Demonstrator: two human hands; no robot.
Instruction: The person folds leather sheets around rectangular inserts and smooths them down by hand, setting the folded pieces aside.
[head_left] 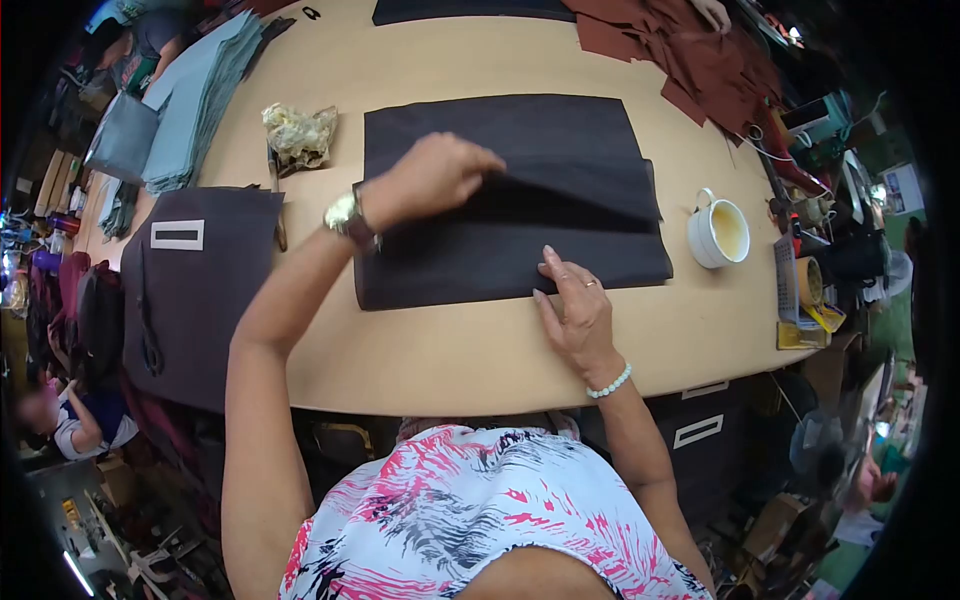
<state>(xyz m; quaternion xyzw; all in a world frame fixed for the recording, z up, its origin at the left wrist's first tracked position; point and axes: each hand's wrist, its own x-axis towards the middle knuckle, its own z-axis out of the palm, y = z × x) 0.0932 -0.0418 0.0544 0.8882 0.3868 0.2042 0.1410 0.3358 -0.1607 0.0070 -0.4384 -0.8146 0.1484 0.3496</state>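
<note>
A dark brown-black piece of cloth [510,270] lies folded in layers on the table in front of me. My left hand [430,180], with a watch at the wrist, reaches over its left part. The fingers are drawn together at the edge of a raised upper layer [580,190], which slopes down to the right with a shadowed gap beneath. My right hand [578,310], with a ring and a beaded bracelet, rests at the near edge of the cloth. Its fingers are extended, the thumb apart, fingertips touching the lower layer.
A white cup [717,232] with yellowish contents stands right of the cloth. Left are a crumpled wad [300,135], a brush-like tool [277,205], and scissors [148,320] on dark sheets. Grey sheets [200,100] and reddish-brown pieces [650,40] lie farther off, another person's hand [714,14] near the latter.
</note>
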